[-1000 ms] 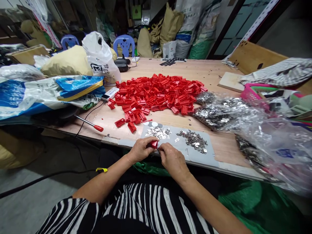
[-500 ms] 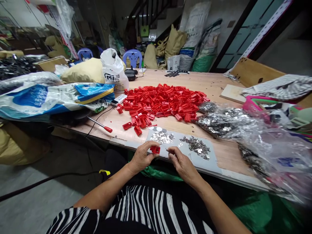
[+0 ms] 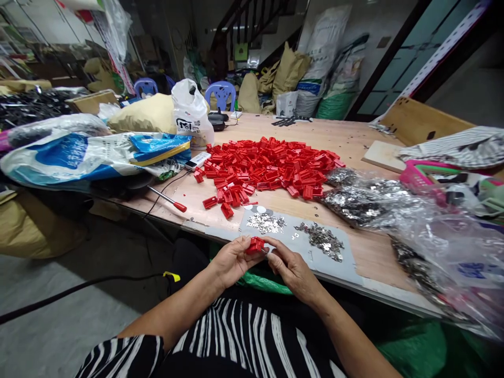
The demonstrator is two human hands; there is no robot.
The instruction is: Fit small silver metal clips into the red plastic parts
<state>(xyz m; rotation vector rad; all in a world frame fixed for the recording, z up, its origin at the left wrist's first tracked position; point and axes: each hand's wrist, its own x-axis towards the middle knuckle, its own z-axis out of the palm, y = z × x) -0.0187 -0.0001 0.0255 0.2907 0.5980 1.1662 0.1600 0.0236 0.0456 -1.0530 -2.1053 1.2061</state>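
My left hand grips a small red plastic housing between thumb and fingers, just over the table's front edge. At the housing's right end, my right hand pinches a small metal piece with thumb and fingertips against it. How far the piece sits inside cannot be made out. Beyond the hands, a grey mat carries a pile of flat shiny metal plates and, to its right, a pile of darker metal pieces. A large heap of similar red housings lies farther back.
Clear bags of metal parts lie on the right, near a pink basket. A blue and white sack, a white plastic bag and a rod with a red grip are on the left.
My hands have come together. The right hand's metal piece, apart from the red housing before, is now at its end, and the housing has turned. The whole view has shifted slightly.
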